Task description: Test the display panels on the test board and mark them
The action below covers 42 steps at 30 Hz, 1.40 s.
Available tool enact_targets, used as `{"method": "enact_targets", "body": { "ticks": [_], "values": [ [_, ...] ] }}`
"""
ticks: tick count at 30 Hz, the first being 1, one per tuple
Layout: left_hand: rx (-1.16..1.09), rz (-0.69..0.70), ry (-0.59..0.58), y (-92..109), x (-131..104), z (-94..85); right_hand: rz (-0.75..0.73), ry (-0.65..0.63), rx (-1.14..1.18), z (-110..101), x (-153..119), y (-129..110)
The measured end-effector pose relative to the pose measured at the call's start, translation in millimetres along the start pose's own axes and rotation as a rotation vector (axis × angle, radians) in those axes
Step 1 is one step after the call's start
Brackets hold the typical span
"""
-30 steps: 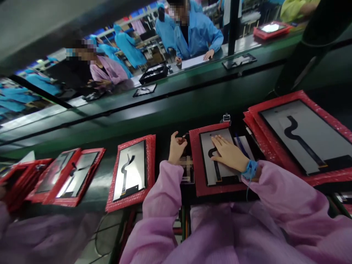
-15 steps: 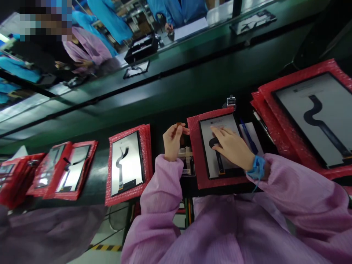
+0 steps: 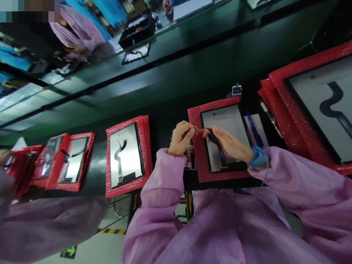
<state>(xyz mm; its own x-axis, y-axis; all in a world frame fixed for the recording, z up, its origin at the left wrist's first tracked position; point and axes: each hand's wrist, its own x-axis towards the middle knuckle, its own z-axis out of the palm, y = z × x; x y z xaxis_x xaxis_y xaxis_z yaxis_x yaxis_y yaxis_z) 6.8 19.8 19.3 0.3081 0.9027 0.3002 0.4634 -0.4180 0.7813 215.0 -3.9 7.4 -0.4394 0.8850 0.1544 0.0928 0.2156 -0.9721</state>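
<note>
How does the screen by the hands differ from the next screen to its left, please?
The near screen looks dull grey, while the left screen shines bright white. The right hand partly covers the near screen and hides one end of its cable; no hand touches the left screen, whose cable shows its curl. Both have black edging and lie on red wrap.

Below the right hand point(image 3: 227, 142), a screen point(image 3: 225, 118) lies on a wrap point(image 3: 203, 176); rightward, a pen point(image 3: 255, 131) rests on paper point(image 3: 261, 126). Another screen point(image 3: 130, 161) lies left of the left hand point(image 3: 182, 137).
</note>
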Motion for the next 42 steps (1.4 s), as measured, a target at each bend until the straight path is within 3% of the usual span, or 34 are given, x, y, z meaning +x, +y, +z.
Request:
{"method": "enact_targets", "body": {
  "ticks": [6, 9, 12, 34, 42],
  "values": [
    [0.164, 0.172, -0.213, 2, 0, -2.1, -0.166, -0.183, -0.288, -13, 8, 1],
    [0.203, 0.167, -0.340, 3, 0, -1.9, -0.199, -0.204, -0.367, -15, 10, 2],
    [0.204, 0.136, -0.395, 5, 1, -1.7, -0.193, -0.224, -0.409, -15, 10, 3],
    [0.249, 0.225, -0.387, 9, -2, -1.9, -0.119, -0.268, -0.441, -13, 10, 3],
    [0.310, 0.204, -0.393, 10, -3, -3.5, -0.126, -0.370, -0.402, -24, 13, 6]
  ]
}}
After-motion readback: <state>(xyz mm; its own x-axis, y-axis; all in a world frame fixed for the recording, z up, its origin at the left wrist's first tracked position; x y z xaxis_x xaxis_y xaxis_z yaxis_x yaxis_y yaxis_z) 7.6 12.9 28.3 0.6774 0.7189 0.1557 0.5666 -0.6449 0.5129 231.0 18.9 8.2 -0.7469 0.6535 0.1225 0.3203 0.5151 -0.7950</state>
